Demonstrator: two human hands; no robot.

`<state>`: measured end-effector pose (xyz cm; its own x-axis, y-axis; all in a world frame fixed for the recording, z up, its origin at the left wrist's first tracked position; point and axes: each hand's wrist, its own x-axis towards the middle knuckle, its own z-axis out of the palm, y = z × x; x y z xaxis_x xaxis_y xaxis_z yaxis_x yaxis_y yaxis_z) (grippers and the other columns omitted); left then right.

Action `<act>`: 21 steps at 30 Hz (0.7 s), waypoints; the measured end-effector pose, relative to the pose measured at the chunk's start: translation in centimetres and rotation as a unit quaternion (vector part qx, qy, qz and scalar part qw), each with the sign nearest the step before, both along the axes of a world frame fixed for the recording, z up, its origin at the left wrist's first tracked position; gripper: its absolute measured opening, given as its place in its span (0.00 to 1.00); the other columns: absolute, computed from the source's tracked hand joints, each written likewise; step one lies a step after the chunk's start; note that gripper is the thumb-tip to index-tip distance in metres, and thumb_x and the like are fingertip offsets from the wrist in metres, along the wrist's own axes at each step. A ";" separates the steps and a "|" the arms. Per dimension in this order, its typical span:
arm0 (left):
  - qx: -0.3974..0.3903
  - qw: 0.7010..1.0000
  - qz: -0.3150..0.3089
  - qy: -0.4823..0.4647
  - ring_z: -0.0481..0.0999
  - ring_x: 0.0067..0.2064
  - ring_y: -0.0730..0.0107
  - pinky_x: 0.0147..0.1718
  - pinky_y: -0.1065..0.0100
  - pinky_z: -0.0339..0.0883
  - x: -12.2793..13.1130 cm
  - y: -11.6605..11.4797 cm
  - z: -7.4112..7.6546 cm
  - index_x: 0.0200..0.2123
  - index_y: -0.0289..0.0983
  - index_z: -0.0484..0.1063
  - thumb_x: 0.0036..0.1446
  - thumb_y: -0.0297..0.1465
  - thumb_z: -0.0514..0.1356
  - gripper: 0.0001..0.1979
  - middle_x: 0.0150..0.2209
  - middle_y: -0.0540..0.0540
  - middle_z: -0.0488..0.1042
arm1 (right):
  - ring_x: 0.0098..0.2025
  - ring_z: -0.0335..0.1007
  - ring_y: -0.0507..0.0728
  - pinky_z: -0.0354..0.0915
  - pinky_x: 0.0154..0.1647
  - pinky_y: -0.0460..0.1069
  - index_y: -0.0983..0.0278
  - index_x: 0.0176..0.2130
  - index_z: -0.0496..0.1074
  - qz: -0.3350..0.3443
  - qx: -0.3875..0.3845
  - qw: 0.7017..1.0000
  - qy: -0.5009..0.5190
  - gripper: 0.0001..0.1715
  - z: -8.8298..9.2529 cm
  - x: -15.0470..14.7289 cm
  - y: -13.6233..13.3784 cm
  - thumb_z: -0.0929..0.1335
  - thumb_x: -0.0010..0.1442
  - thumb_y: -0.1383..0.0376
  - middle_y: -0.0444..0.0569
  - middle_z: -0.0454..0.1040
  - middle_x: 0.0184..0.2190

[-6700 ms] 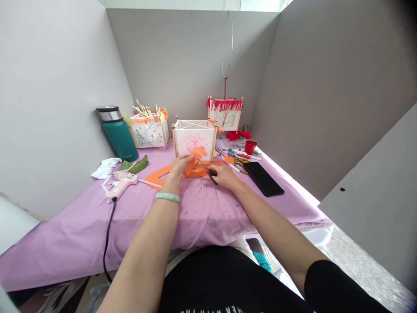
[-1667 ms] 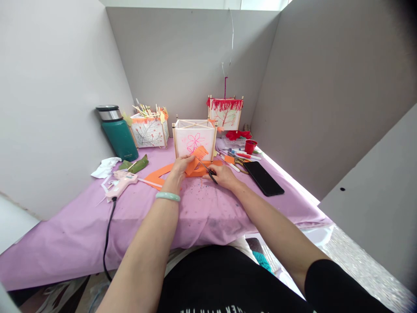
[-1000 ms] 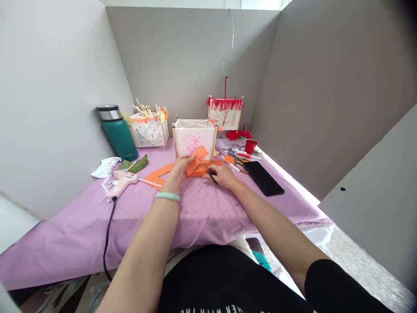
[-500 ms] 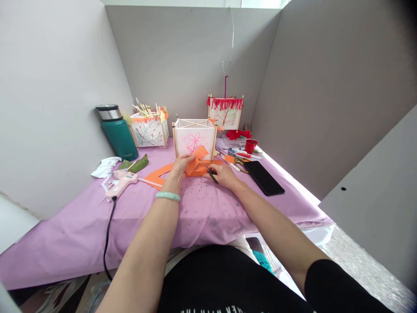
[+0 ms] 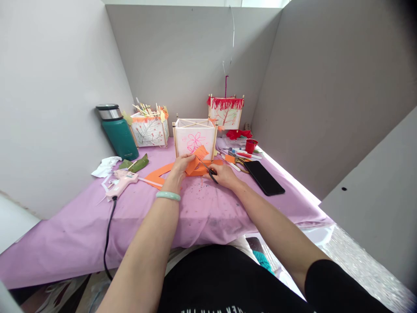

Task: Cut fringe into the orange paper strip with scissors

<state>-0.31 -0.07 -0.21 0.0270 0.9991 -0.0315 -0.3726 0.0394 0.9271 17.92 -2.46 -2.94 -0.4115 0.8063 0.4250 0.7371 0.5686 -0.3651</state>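
My left hand (image 5: 181, 167) is closed on a piece of orange paper (image 5: 201, 152) whose upper end is cut into a fringe. In my right hand (image 5: 223, 174) is a pair of scissors (image 5: 212, 171) with dark handles, its blades pointing at the fringed paper. More orange paper (image 5: 159, 174) lies on the table beneath and beside both hands. Just behind them stands a white lantern (image 5: 194, 137) with wooden corner sticks and a pink flower drawn on its front. The paper partly covers the lantern's lower edge.
A pink glue gun (image 5: 122, 182) with a black cord, green leaves (image 5: 140, 163) and a teal bottle (image 5: 119, 137) are on the left. Farther back is a lantern holding sticks (image 5: 149, 131). A red-fringed lantern (image 5: 226, 114) hangs behind. To the right lie a black phone (image 5: 264, 178) and a red cup (image 5: 250, 146).
Almost nothing differs. Both hands, the orange paper and the scissors keep nearly the same positions.
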 end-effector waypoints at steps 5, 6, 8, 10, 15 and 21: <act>-0.001 1.000 0.000 0.002 0.73 0.22 0.70 0.26 0.65 0.70 0.1 -0.2 0.2 0.28 0.31 0.68 0.47 0.22 0.62 0.04 0.22 0.46 0.72 | 0.29 0.66 0.53 0.52 0.28 0.45 0.63 0.34 0.72 0.000 0.000 1.000 0.004 0.21 0.0 0.0 0.0 0.67 0.54 0.48 0.47 0.74 0.27; -0.001 1.000 0.001 0.001 0.73 0.22 0.70 0.26 0.65 0.70 0.0 -0.2 0.2 0.28 0.31 0.68 0.47 0.22 0.62 0.04 0.23 0.46 0.72 | 0.29 0.66 0.53 0.52 0.28 0.45 0.63 0.33 0.72 0.001 0.001 1.000 0.004 0.21 0.0 0.0 0.0 0.67 0.54 0.48 0.47 0.74 0.27; 0.001 1.000 0.001 -0.002 0.73 0.23 0.70 0.26 0.64 0.70 0.0 -0.2 0.1 0.28 0.31 0.68 0.48 0.22 0.62 0.04 0.23 0.46 0.72 | 0.29 0.66 0.53 0.52 0.28 0.45 0.63 0.33 0.72 0.002 0.001 1.000 0.003 0.21 0.1 0.0 0.0 0.67 0.54 0.48 0.47 0.74 0.27; 0.002 1.000 0.001 -0.002 0.73 0.23 0.69 0.26 0.64 0.70 0.0 -0.1 0.1 0.28 0.31 0.68 0.48 0.21 0.61 0.03 0.23 0.46 0.72 | 0.29 0.66 0.53 0.52 0.28 0.45 0.63 0.33 0.72 0.000 0.001 1.000 0.001 0.21 0.1 0.0 0.0 0.67 0.54 0.48 0.47 0.74 0.27; 0.002 1.000 -0.001 -0.005 0.73 0.22 0.69 0.25 0.64 0.70 0.0 0.1 0.0 0.29 0.30 0.68 0.50 0.21 0.58 0.02 0.23 0.46 0.72 | 0.29 0.66 0.53 0.52 0.28 0.45 0.63 0.34 0.72 -0.005 0.002 1.000 -0.003 0.21 0.0 0.0 0.1 0.67 0.54 0.48 0.47 0.74 0.27; -0.002 1.000 0.000 -0.005 0.74 0.23 0.69 0.25 0.65 0.71 0.1 0.2 0.0 0.29 0.30 0.68 0.51 0.21 0.57 0.01 0.23 0.45 0.73 | 0.29 0.67 0.53 0.53 0.28 0.45 0.63 0.34 0.72 -0.003 -0.008 1.000 -0.004 0.21 0.0 0.0 0.0 0.66 0.54 0.48 0.47 0.74 0.28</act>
<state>-0.22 0.14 -0.26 0.0283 0.9990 -0.0350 -0.3822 0.0432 0.9231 17.94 -2.50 -2.92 -0.4093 0.8156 0.4090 0.7435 0.5579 -0.3686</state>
